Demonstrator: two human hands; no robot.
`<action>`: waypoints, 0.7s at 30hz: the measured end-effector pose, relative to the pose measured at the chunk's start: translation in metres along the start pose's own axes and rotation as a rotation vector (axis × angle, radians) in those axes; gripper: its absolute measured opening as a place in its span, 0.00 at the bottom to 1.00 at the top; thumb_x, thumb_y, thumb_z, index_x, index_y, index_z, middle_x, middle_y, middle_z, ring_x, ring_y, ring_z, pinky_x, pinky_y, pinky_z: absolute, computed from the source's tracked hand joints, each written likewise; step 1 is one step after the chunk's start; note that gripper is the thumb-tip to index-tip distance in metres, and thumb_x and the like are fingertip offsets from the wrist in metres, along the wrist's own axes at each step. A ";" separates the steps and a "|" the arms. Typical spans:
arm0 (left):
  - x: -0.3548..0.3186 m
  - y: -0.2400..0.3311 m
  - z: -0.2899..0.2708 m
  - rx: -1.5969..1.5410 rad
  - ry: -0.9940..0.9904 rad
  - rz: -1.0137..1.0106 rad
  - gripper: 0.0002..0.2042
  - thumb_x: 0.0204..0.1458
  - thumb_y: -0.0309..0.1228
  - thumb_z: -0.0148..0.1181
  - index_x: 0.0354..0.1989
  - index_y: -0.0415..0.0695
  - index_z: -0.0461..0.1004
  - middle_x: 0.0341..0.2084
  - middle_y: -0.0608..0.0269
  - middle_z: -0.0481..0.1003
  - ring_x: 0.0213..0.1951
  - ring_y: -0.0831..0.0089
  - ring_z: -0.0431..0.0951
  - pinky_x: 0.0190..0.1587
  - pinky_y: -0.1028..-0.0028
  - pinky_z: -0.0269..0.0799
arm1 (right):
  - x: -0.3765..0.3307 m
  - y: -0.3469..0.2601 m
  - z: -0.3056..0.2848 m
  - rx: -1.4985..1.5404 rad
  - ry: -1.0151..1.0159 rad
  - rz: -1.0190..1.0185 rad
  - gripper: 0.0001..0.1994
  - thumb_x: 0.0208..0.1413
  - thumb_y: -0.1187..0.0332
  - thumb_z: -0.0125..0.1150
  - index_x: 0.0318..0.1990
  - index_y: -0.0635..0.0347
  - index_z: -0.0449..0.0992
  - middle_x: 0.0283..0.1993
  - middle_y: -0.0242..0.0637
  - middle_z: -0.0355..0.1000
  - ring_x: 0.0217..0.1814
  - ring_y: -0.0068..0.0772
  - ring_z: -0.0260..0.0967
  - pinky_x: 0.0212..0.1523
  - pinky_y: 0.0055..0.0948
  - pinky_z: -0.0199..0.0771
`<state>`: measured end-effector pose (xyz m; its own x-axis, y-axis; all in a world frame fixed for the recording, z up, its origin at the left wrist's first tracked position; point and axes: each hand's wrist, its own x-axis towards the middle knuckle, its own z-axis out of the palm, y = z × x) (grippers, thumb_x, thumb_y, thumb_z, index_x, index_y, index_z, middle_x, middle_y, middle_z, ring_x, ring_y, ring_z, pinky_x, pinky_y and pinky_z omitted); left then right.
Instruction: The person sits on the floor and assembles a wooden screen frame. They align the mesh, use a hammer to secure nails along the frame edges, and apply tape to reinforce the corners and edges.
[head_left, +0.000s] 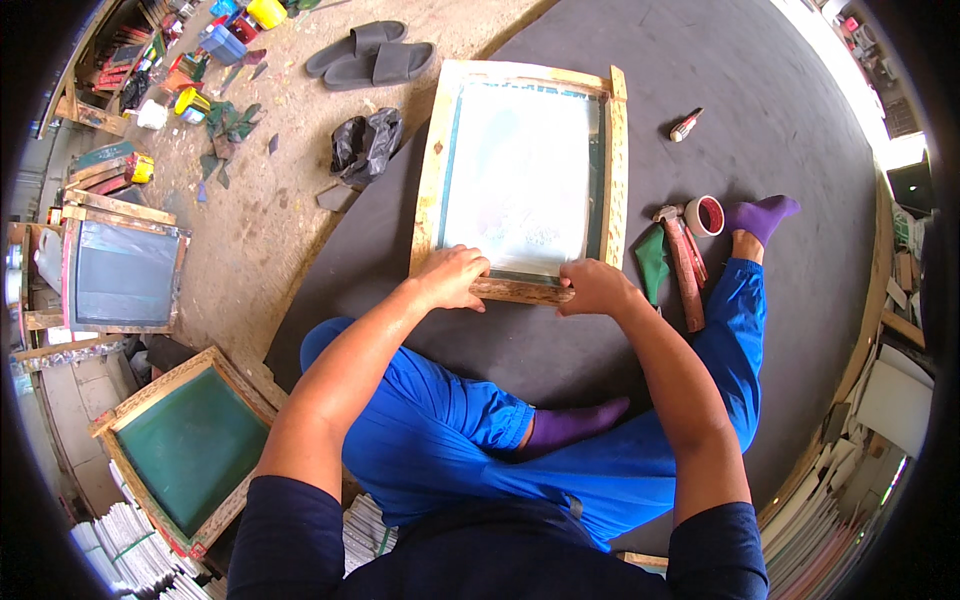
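Clasping wooden frame [616,170], left grip [451,277], right grip [597,288] (both curled), cup [705,217] rightward, sandals [404,64] beyond

The frame [431,170] at the left hand [452,278] and the right hand [597,288] is of pale yellow-brown wood, and inside it, ahead of the hands, the sheet [520,170] is shining white with a slightly bluish tint. To the right of the right hand, a green cloth [652,264], a reddish-brown tool [684,275] and a white cup [692,220] with dark red inside lie upon the dark grey mat [800,90]. Nearer to the body than the hands, the trousers [420,385] are plain bright blue and the shirt [470,550] is dark navy.
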<state>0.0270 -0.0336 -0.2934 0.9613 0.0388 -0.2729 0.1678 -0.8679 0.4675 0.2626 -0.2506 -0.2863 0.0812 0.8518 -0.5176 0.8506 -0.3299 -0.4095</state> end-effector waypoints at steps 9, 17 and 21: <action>-0.009 -0.004 -0.018 0.142 -0.099 -0.043 0.29 0.40 0.49 0.82 0.44 0.43 0.79 0.42 0.54 0.81 0.49 0.50 0.81 0.53 0.57 0.78 | -0.009 -0.026 0.001 -0.284 -0.072 0.109 0.20 0.55 0.56 0.73 0.50 0.58 0.81 0.46 0.45 0.84 0.52 0.48 0.83 0.60 0.48 0.81; -0.024 -0.004 -0.019 0.488 -0.022 -0.036 0.33 0.43 0.64 0.73 0.38 0.42 0.84 0.33 0.60 0.83 0.58 0.60 0.75 0.71 0.52 0.58 | -0.018 -0.035 -0.012 -0.594 -0.081 0.083 0.16 0.59 0.57 0.65 0.51 0.52 0.83 0.45 0.36 0.84 0.60 0.42 0.73 0.81 0.65 0.40; -0.025 0.009 -0.029 0.667 -0.090 -0.060 0.35 0.42 0.66 0.72 0.39 0.41 0.86 0.36 0.59 0.82 0.60 0.58 0.73 0.78 0.48 0.46 | -0.023 -0.031 -0.013 -0.622 -0.060 0.082 0.20 0.56 0.53 0.68 0.52 0.52 0.84 0.45 0.34 0.84 0.63 0.42 0.71 0.80 0.66 0.43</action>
<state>0.0110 -0.0282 -0.2576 0.9277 0.0806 -0.3646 0.0221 -0.9866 -0.1619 0.2412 -0.2547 -0.2524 0.1454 0.8036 -0.5771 0.9873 -0.0796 0.1378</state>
